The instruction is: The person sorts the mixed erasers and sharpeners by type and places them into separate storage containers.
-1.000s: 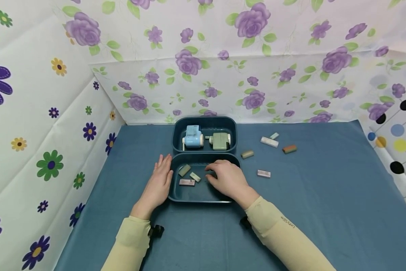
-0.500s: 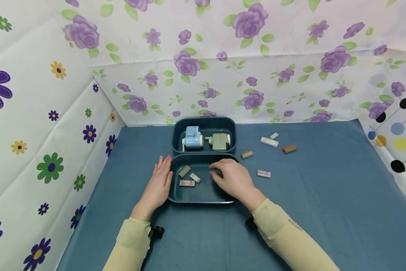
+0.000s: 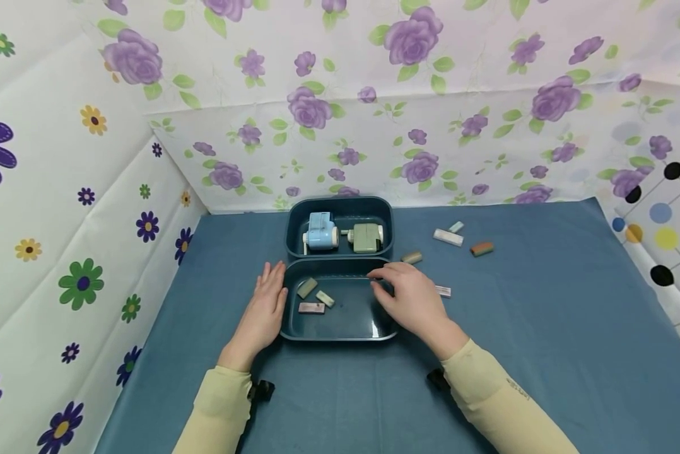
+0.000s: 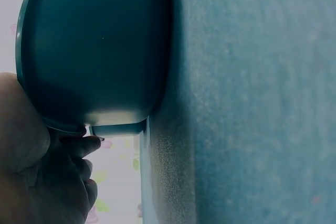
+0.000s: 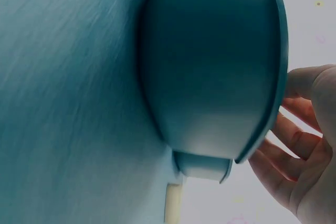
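Three erasers (image 3: 315, 296) already lay in the near tray (image 3: 340, 333), and five more waited on the worktop (image 3: 544, 328). Her left hand (image 3: 267, 304) rested flat against the tray's left rim. Her right hand (image 3: 410, 296) hovered over its right edge, fingers relaxed, holding nothing.

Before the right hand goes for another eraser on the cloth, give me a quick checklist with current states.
1. Right hand holds nothing: ok, fingers relaxed over the near tray's right rim in the right wrist view.
2. Left hand steadies the near tray: ok, it rests flat against the left wall.
3. Room in the near tray: ok, three erasers lie at its left.
4. Nearest loose eraser reachable: ok, just right of the hand, partly hidden.
5. Far tray undisturbed: ok, both sharpeners upright.
6. Printing on the erasers: cannot tell.
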`<state>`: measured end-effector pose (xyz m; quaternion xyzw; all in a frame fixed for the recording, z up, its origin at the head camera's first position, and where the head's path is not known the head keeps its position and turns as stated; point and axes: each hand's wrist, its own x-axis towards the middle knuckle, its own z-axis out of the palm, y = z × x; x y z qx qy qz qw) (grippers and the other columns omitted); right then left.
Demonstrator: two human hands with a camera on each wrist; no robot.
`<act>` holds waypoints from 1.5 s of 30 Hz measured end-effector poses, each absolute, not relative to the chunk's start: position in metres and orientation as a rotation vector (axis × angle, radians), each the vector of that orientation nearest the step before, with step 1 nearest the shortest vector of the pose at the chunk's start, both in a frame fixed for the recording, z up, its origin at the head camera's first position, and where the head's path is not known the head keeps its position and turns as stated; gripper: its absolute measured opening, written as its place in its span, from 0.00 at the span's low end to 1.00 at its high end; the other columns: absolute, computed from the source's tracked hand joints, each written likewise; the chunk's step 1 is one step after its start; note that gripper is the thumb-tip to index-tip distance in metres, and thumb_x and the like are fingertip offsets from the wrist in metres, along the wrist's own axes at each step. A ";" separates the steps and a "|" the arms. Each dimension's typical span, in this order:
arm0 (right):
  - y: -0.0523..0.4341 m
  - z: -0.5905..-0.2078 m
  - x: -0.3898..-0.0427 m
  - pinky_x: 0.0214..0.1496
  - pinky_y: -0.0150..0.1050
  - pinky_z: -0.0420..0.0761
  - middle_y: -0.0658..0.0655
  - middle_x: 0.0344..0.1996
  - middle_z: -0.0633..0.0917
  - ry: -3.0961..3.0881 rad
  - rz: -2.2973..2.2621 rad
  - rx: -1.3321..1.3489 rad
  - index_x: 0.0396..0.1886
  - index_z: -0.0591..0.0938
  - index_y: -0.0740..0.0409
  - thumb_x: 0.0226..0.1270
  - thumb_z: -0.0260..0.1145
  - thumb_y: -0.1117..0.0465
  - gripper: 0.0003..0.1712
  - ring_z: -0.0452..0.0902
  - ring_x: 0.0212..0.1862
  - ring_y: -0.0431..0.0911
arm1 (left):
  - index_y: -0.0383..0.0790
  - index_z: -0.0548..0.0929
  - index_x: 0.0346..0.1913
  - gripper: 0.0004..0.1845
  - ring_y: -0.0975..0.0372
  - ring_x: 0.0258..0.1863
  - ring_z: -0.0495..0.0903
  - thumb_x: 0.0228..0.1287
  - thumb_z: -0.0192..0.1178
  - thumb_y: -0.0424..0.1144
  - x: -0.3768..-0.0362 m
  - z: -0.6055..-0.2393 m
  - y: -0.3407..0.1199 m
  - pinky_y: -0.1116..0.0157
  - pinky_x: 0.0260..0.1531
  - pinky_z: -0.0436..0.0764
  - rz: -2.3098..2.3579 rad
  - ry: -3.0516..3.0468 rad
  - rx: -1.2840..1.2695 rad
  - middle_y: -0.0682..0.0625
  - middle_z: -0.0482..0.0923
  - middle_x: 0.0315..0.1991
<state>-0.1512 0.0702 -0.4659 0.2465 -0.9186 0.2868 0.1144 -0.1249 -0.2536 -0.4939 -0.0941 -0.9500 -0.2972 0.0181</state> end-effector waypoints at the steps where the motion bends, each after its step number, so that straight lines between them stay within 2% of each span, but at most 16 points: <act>1: 0.073 -0.466 -0.150 0.46 0.49 0.87 0.53 0.50 0.90 -2.696 0.840 0.710 0.53 0.92 0.49 0.77 0.72 0.58 0.10 0.86 0.50 0.50 | 0.29 0.55 0.85 0.30 0.44 0.86 0.40 0.89 0.46 0.34 -0.125 -0.494 -0.254 0.43 0.83 0.42 -0.924 -2.949 -0.293 0.36 0.51 0.85; 4: 0.084 -0.465 -0.148 0.41 0.48 0.85 0.53 0.50 0.89 -2.703 0.849 0.667 0.53 0.92 0.49 0.76 0.72 0.57 0.11 0.85 0.51 0.51 | 0.29 0.55 0.85 0.30 0.44 0.86 0.40 0.89 0.45 0.35 -0.125 -0.494 -0.254 0.42 0.83 0.42 -0.926 -2.945 -0.294 0.37 0.52 0.85; 8: 0.100 -0.466 -0.145 0.40 0.50 0.85 0.55 0.52 0.89 -2.711 0.872 0.598 0.54 0.92 0.49 0.76 0.72 0.57 0.11 0.84 0.54 0.54 | 0.29 0.56 0.84 0.30 0.43 0.86 0.41 0.89 0.46 0.35 -0.125 -0.494 -0.253 0.41 0.82 0.43 -0.902 -2.934 -0.300 0.36 0.52 0.85; 17: 0.137 -0.477 -0.144 0.43 0.52 0.88 0.57 0.53 0.89 -2.787 0.888 0.493 0.57 0.91 0.51 0.78 0.71 0.56 0.14 0.88 0.47 0.54 | 0.30 0.55 0.85 0.31 0.46 0.86 0.38 0.90 0.45 0.39 -0.124 -0.493 -0.253 0.43 0.83 0.42 -0.855 -2.966 -0.281 0.38 0.50 0.86; 20: 0.148 -0.481 -0.142 0.47 0.54 0.89 0.59 0.54 0.88 -2.797 0.898 0.477 0.58 0.91 0.52 0.78 0.71 0.56 0.14 0.89 0.49 0.55 | 0.31 0.54 0.85 0.31 0.49 0.87 0.37 0.90 0.45 0.40 -0.124 -0.493 -0.252 0.44 0.83 0.41 -0.843 -2.982 -0.270 0.39 0.48 0.87; 23: 0.158 -0.484 -0.141 0.48 0.56 0.87 0.60 0.55 0.88 -2.803 0.882 0.461 0.59 0.90 0.53 0.78 0.71 0.56 0.15 0.88 0.51 0.56 | 0.30 0.54 0.85 0.31 0.49 0.87 0.37 0.90 0.46 0.40 -0.124 -0.493 -0.252 0.43 0.83 0.41 -0.831 -2.989 -0.268 0.40 0.48 0.87; 26: 0.168 -0.487 -0.140 0.46 0.57 0.84 0.60 0.55 0.88 -2.810 0.849 0.446 0.60 0.90 0.53 0.78 0.71 0.55 0.16 0.85 0.51 0.57 | 0.30 0.54 0.85 0.32 0.49 0.87 0.37 0.90 0.46 0.40 -0.125 -0.492 -0.252 0.43 0.83 0.41 -0.828 -2.994 -0.271 0.40 0.47 0.87; 30: 0.180 -0.490 -0.139 0.40 0.55 0.82 0.61 0.56 0.87 -2.832 0.824 0.428 0.62 0.89 0.54 0.78 0.71 0.56 0.17 0.85 0.45 0.56 | 0.29 0.53 0.85 0.32 0.49 0.87 0.37 0.90 0.46 0.40 -0.125 -0.491 -0.252 0.44 0.83 0.41 -0.805 -3.000 -0.280 0.39 0.47 0.87; 33: 0.186 -0.491 -0.139 0.44 0.58 0.84 0.63 0.58 0.86 -2.869 0.818 0.422 0.63 0.88 0.56 0.78 0.71 0.57 0.19 0.85 0.49 0.58 | 0.30 0.53 0.85 0.32 0.49 0.87 0.37 0.90 0.46 0.41 -0.125 -0.491 -0.253 0.44 0.83 0.41 -0.786 -3.009 -0.282 0.40 0.46 0.87; 35: 0.191 -0.492 -0.139 0.53 0.62 0.83 0.65 0.60 0.85 -2.903 0.815 0.419 0.65 0.87 0.58 0.77 0.71 0.58 0.20 0.82 0.58 0.62 | 0.30 0.52 0.86 0.33 0.50 0.87 0.36 0.90 0.46 0.40 -0.125 -0.491 -0.253 0.44 0.83 0.41 -0.784 -3.013 -0.282 0.40 0.46 0.87; 38: 0.195 -0.494 -0.140 0.61 0.66 0.80 0.67 0.62 0.83 -2.964 0.805 0.430 0.68 0.85 0.60 0.77 0.71 0.58 0.23 0.79 0.64 0.65 | 0.30 0.52 0.86 0.33 0.50 0.87 0.36 0.90 0.46 0.40 -0.125 -0.491 -0.253 0.44 0.83 0.41 -0.789 -3.015 -0.282 0.40 0.45 0.87; 45: 0.196 -0.494 -0.142 0.65 0.66 0.78 0.69 0.64 0.83 -3.036 0.751 0.460 0.71 0.82 0.63 0.75 0.73 0.60 0.28 0.77 0.66 0.66 | 0.29 0.52 0.85 0.32 0.49 0.87 0.37 0.90 0.46 0.40 -0.126 -0.491 -0.253 0.45 0.83 0.40 -0.794 -3.012 -0.284 0.40 0.45 0.87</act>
